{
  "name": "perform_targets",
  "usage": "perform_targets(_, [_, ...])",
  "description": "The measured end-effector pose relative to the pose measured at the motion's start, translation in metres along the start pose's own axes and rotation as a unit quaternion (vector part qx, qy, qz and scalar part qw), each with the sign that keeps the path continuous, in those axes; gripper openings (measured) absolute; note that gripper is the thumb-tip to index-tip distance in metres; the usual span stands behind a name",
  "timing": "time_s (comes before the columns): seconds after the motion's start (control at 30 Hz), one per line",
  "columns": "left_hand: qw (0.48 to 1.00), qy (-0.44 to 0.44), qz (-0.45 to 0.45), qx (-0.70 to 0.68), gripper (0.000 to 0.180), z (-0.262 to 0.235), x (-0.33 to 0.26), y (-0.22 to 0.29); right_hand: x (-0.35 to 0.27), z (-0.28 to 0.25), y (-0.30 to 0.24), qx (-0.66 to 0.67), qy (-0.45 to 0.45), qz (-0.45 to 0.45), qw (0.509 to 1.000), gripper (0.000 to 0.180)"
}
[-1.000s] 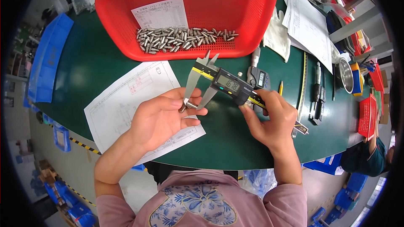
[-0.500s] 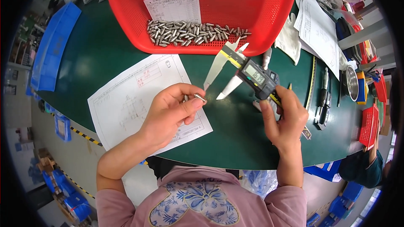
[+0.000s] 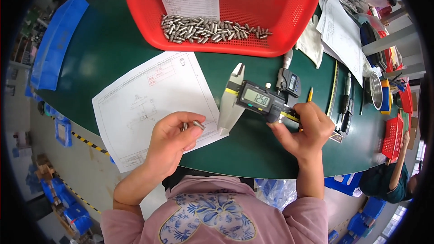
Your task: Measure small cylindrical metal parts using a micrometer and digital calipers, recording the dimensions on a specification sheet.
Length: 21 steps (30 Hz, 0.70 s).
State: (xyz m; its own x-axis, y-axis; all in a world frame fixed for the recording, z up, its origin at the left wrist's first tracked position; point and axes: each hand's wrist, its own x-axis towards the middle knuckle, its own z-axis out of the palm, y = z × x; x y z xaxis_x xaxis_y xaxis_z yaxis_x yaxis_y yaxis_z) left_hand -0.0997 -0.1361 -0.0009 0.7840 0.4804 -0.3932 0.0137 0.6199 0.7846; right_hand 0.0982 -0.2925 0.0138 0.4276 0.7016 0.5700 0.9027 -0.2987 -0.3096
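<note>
Head view, frame centre: my left hand (image 3: 174,140) pinches a small steel pin (image 3: 199,124), its long axis tilted down-right. My right hand (image 3: 304,129) is closed around the caliper (image 3: 253,101); its jaws, just right of the pin, point down-left.

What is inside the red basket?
In the red basket, a row of small metal pins and a printed sheet show; anything under the sheet is hidden.
</note>
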Motion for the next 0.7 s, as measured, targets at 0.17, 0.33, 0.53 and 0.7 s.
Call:
perform_targets(0.17, [0.999,0.007,0.012,-0.034,0.022,-0.001,-0.008,-0.004,-0.001,0.003,-0.002,-0.014,0.006,-0.023,1.000,0.044])
perform_targets(0.33, [0.999,0.024,0.046,-0.015,0.023,-0.002,-0.008,-0.010,-0.002,0.002,-0.004,-0.007,-0.015,-0.005,1.000,0.056])
perform_targets(0.53, [0.996,0.046,0.068,-0.022,0.020,0.009,-0.007,-0.014,-0.001,0.001,-0.005,-0.004,-0.029,0.000,1.000,0.048])
perform_targets(0.7, [0.997,0.026,0.067,-0.020,0.020,0.011,-0.008,-0.018,-0.002,0.004,-0.008,0.066,-0.068,-0.026,0.995,0.038])
